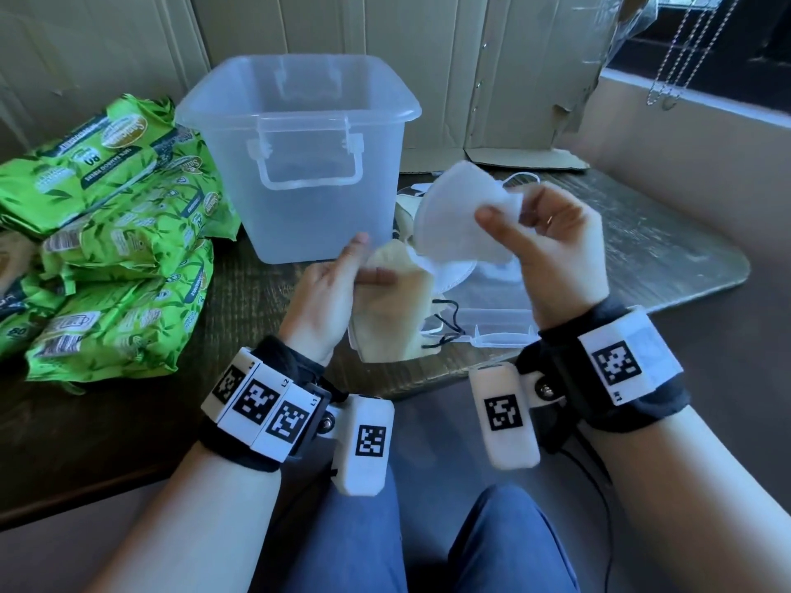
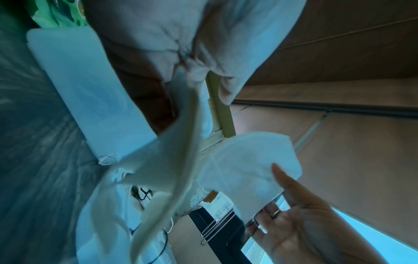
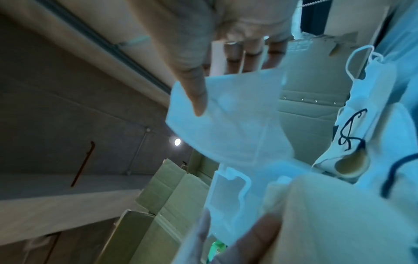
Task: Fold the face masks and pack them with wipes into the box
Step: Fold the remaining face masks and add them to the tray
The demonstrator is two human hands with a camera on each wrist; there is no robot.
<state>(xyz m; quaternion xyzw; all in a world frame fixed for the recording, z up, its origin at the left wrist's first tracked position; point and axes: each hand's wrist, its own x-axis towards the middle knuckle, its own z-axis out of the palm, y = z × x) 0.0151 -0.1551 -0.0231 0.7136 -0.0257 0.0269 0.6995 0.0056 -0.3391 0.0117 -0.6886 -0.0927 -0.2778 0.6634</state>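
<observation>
My right hand (image 1: 539, 233) holds a white face mask (image 1: 458, 216) up above the table, thumb on its near face and fingers curled behind; the same white mask (image 3: 226, 121) (image 2: 246, 167) shows in both wrist views. Thumb and fingers of my left hand (image 1: 338, 288) pinch a cream folded mask (image 1: 394, 306) just in front of the clear plastic box (image 1: 299, 164). The box stands open and upright at the table's middle. Green wipes packs (image 1: 115, 233) lie piled on the left.
The box's clear lid (image 1: 492, 318) lies flat under my hands with more masks (image 1: 445, 331) and dark ear loops on it. Flattened cardboard (image 1: 492, 79) leans behind the box. The table's front edge (image 1: 428, 383) runs just before my wrists.
</observation>
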